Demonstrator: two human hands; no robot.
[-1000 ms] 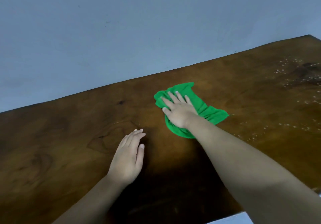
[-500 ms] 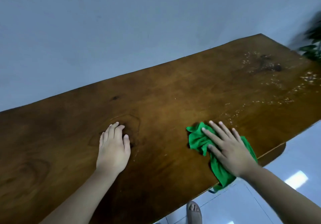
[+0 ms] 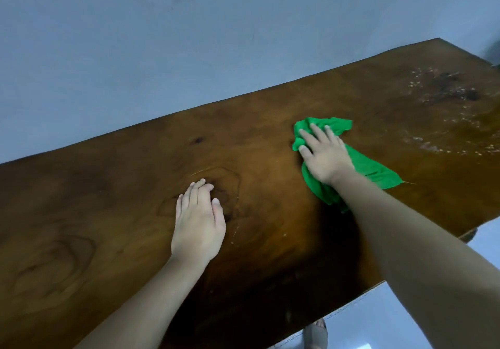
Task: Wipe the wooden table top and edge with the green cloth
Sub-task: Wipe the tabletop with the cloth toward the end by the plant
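The green cloth (image 3: 349, 159) is spread in a crumpled, elongated shape on the wooden table (image 3: 113, 208), toward the right half of the top, about midway between the table's far edge along the wall (image 3: 189, 37) and its near edge. The cloth is pressed flat under the right hand (image 3: 326, 157); the palm is laid on it with the fingers (image 3: 311, 138) extended and slightly spread, so the cloth is pinned against the wood rather than gripped in a fist. One bunched end of the cloth is seen beyond the fingertips, and a flatter tail is trailed out to the right of the wrist.

The left hand (image 3: 198, 222) is laid palm-down on bare wood to the left of the cloth and well apart from it, nearer the table's front edge; its fingers are held straight and close together, and nothing is held in it. A ring-shaped grain figure is partly covered by its fingertips.

Pale specks and a dark stain (image 3: 454, 91) are scattered over the table's far right corner, to the right of the cloth. Below the table's near edge, a pale tiled floor (image 3: 378, 321) and a sandalled foot (image 3: 315, 333) are seen
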